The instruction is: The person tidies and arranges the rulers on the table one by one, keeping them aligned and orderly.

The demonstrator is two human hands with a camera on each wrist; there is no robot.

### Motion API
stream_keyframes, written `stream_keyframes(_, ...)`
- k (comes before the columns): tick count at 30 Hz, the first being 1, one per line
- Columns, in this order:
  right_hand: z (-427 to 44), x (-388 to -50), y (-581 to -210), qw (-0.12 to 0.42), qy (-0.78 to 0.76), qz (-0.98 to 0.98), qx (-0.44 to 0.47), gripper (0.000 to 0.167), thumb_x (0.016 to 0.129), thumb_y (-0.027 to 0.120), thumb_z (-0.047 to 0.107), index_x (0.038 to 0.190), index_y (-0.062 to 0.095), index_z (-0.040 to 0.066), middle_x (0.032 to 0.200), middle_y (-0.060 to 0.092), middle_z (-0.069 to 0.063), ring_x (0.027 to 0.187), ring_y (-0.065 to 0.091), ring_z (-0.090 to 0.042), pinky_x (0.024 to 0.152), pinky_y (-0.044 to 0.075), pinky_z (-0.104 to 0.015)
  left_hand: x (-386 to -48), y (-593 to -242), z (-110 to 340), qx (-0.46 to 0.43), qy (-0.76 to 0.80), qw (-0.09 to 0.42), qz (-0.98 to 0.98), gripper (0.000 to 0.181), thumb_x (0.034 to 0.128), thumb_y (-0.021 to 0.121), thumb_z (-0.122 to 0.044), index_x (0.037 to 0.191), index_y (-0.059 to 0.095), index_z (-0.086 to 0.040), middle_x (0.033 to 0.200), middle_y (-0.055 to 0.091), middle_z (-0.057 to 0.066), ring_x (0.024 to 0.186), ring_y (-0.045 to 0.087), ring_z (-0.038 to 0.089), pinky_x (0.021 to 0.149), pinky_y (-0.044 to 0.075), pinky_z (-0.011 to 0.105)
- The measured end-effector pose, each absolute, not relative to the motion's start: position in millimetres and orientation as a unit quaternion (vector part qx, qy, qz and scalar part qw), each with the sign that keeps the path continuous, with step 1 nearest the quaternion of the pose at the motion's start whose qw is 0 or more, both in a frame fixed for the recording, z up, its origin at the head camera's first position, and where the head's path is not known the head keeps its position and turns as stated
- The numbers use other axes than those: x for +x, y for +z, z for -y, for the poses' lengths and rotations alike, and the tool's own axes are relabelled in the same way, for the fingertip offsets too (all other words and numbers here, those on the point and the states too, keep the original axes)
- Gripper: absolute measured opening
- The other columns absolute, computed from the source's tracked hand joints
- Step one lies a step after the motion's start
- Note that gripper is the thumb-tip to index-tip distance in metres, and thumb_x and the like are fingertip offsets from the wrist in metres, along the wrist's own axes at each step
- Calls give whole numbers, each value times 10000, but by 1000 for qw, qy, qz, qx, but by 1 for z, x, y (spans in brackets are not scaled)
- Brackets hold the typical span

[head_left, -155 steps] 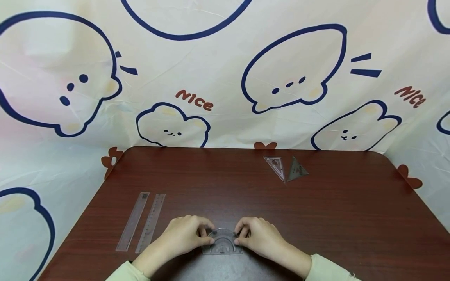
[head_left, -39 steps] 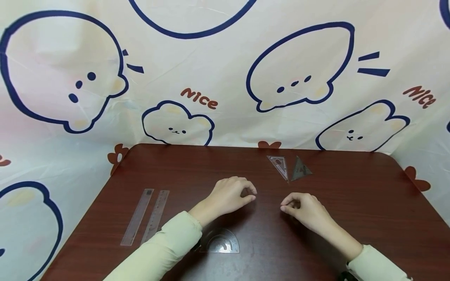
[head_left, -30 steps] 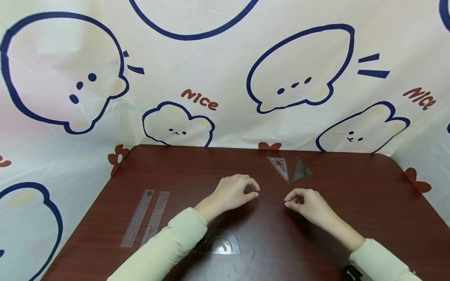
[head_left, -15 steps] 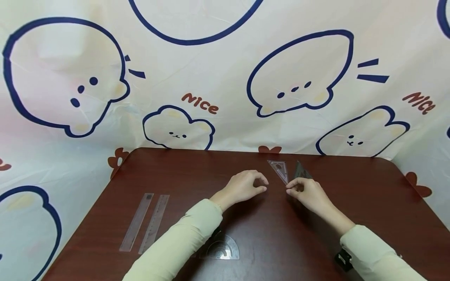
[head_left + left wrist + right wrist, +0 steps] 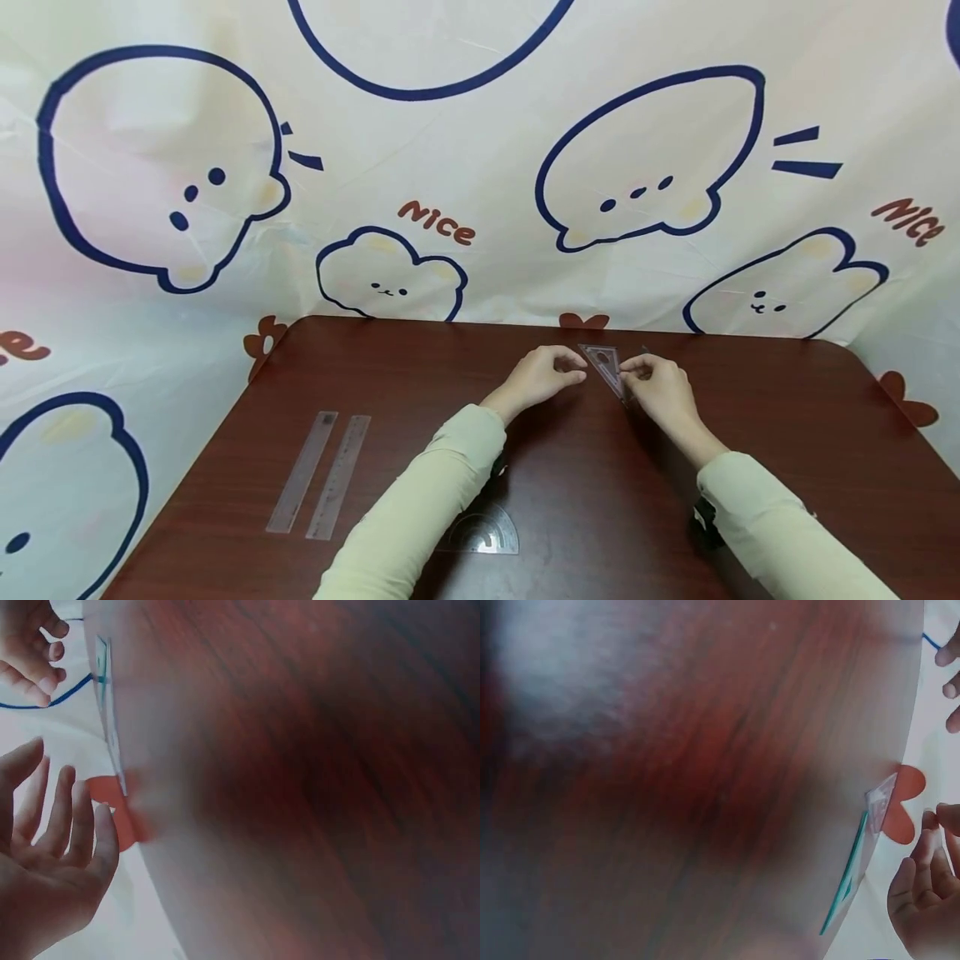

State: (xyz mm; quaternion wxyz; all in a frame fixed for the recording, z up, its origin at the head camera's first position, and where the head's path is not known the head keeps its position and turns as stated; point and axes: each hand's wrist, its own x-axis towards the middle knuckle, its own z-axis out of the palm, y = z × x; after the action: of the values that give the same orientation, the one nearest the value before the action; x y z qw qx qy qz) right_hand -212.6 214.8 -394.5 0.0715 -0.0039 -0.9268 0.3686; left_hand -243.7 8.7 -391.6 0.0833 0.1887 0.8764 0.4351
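Observation:
Near the table's far edge my left hand (image 5: 545, 377) hovers just left of a clear set square (image 5: 606, 362), its fingers loosely bent and nothing between them. To the right of that square my right hand (image 5: 662, 390) is held over the table, thumb and forefinger close together with nothing seen between them. It hides most of a greenish set square; the right wrist view shows this green set square (image 5: 845, 879) lying beside the clear one (image 5: 880, 801). A clear protractor (image 5: 489, 536) lies nearer me, partly covered by the left sleeve.
Two clear rulers, a left one (image 5: 302, 472) and a right one (image 5: 338, 477), lie side by side on the left of the brown wooden table (image 5: 787, 417). A pale cloth (image 5: 495, 167) with printed cartoon animals hangs behind the table.
Both hands have left the protractor, which they held at first, and moved forward to the set squares. The rulers, protractor and clear set square stay in place on the table.

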Motion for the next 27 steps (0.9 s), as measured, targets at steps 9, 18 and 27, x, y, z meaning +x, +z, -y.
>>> stream_keyframes(9,-210,-226,-400,55,337,939,-35,208,923,687,164,1071,705,20,899,695,-101,729,623,-239,629,465,-393,-249,-402,-13,141,465,68,-871,252,953,690,-231,1183,697,-129,1115,668,-30,903,589,124,811,478,313)
stream_keyframes(18,-213,-230,-405,27,309,950,-44,324,922,700,193,1175,650,-4,1074,667,-186,925,624,-332,762,484,-491,-259,-404,-25,129,519,68,-842,249,962,678,-205,1193,689,-114,1114,668,-9,887,583,136,755,478,298)
stream_keyframes(27,-212,-235,-412,13,292,956,-14,365,882,738,129,1202,639,-17,1079,657,-195,951,615,-344,790,480,-504,-262,-406,-32,115,452,37,-884,250,953,691,-252,1192,696,-179,1169,641,0,955,566,126,803,454,332)
